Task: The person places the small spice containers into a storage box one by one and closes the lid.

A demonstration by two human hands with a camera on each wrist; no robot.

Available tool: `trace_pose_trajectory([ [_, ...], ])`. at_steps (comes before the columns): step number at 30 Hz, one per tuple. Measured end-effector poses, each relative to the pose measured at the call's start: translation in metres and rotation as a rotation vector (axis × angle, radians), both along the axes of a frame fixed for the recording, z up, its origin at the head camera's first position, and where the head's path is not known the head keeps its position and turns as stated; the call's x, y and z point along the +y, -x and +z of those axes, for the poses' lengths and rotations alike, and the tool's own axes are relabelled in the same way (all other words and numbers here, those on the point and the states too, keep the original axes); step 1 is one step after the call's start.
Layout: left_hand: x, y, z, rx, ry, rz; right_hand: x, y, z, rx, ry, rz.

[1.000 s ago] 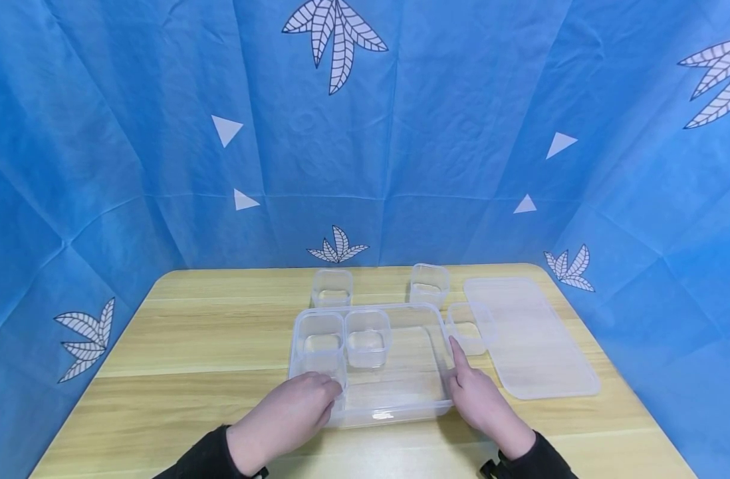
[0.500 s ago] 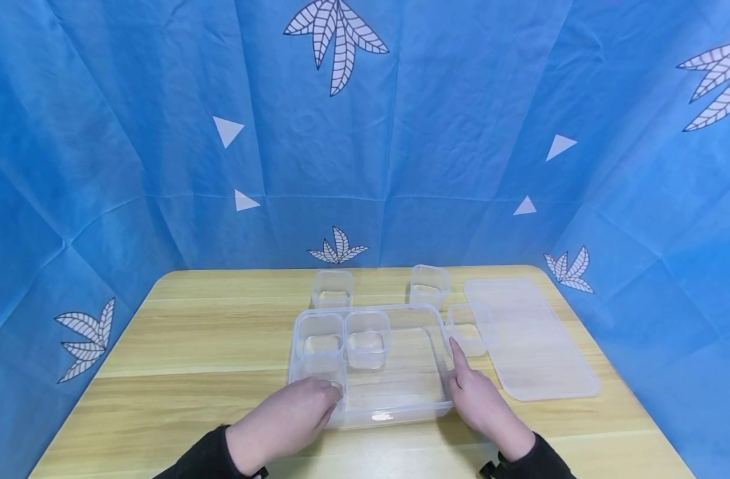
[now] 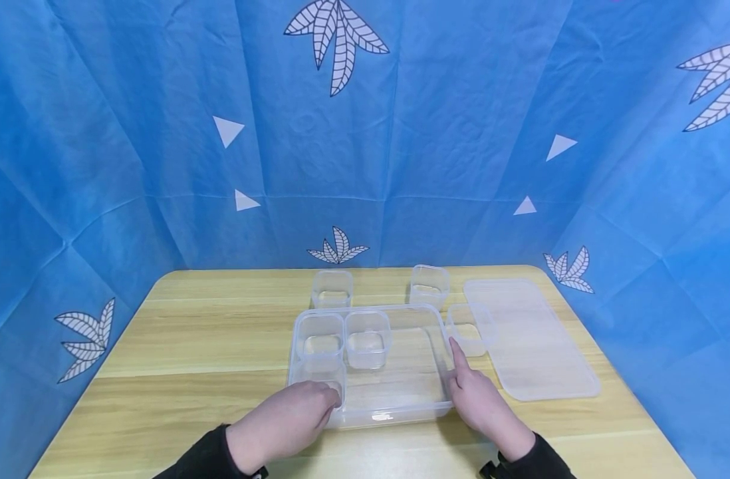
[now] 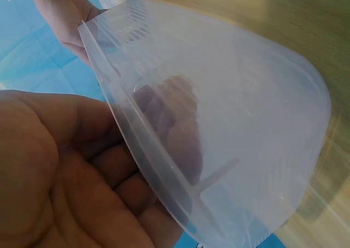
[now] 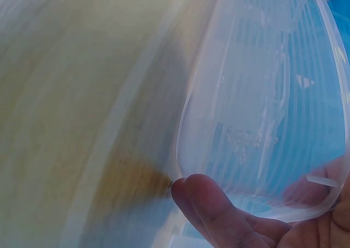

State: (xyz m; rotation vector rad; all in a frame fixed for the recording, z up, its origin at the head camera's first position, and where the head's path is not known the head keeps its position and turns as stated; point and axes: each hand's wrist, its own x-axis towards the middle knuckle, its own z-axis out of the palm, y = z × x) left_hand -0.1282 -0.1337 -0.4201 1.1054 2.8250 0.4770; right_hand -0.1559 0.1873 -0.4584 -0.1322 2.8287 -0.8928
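A large clear plastic box [image 3: 395, 411] stands on the wooden table. Two small clear containers sit inside it along the back: one in the left corner [image 3: 320, 334], the other beside it [image 3: 367, 339]. In the front left corner is a third small container [image 3: 318, 367], its near rim gripped by my left hand [image 3: 287, 418], with fingertips inside. Through the clear plastic [image 4: 262, 95] in the left wrist view, curled fingers show. My right hand [image 3: 480, 399] grips the box's right wall near the front corner, index finger stretched along it; the right wrist view shows fingertips [image 5: 205, 196] against the box.
Behind the box stand two more small containers, one at the left [image 3: 332, 289] and one at the right [image 3: 429, 286]. Another [image 3: 469, 332] is right of the box, overlapping a flat translucent lid [image 3: 538, 346]. A blue patterned cloth [image 3: 431, 133] surrounds the table.
My left hand has shifted slightly down and toward the near edge at the front left container. My right hand stays at the box's right wall.
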Motion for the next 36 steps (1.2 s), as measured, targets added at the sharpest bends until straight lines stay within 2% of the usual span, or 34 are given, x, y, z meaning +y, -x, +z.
trace_pose_trajectory([
  [7,-0.0005,-0.0003,0.0011,-0.034,-0.004,0.011,-0.0002,0.0005,0.0006,0.019,-0.008,0.000],
  [14,-0.0002,0.0007,0.0042,-0.157,-0.035,0.052,0.0003,0.0003,-0.0010,0.017,-0.020,-0.002],
  [18,0.0000,0.0020,0.0040,-0.191,-0.033,0.067,0.0003,0.0003,-0.0010,0.027,-0.025,0.001],
  [29,-0.0008,0.0032,0.0041,-0.194,-0.045,0.063,0.0001,0.0006,-0.0006,0.033,-0.028,0.003],
  [36,-0.0024,0.0028,0.0039,-0.162,-0.046,0.052,-0.0002,0.0008,-0.0013,0.037,-0.029,0.003],
])
